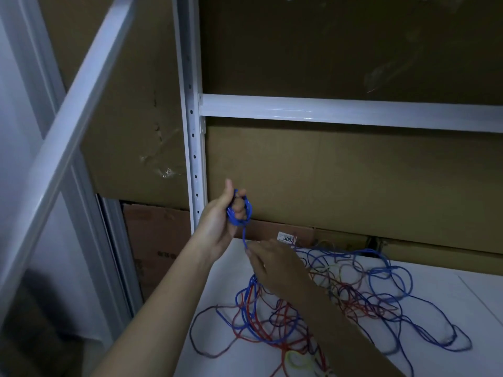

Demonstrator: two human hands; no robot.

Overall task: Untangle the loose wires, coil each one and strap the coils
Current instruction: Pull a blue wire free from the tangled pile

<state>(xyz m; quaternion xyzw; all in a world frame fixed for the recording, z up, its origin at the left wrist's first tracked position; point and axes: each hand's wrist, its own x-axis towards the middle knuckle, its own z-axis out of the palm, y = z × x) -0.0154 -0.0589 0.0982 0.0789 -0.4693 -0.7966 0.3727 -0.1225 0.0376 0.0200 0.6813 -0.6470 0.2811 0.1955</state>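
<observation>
Above the white table (pixel 449 270), near the shelf upright (pixel 194 148), I've got the left hand (pixel 220 221) raised, thumb up, fingers curled round a small coil of blue wire (pixel 241 210). The coil sits wrapped over the fingers, several turns, tight bundle. One strand of the same blue wire drops straight from the coil to the right hand (pixel 275 265), just below and to the right. Right hand is seen from the back; its fingertips meet at the strand and look to be pinching it, though the pads themselves are hidden from me.

Rest of the wires: a tangled pile (pixel 340 300) lying flat on the table under and right of the right forearm. Blue, red and darker purple strands mixed, loops overlapping, some blue loops spread out towards the right. A yellow-green loop (pixel 298 360) lies at the bottom edge of the pile.

Behind: cardboard boxes (pixel 353 180) against the rack, a white label (pixel 287 238) reading 3055 on the lower box, white crossbeam (pixel 340 111) above. Lighting is dim.
</observation>
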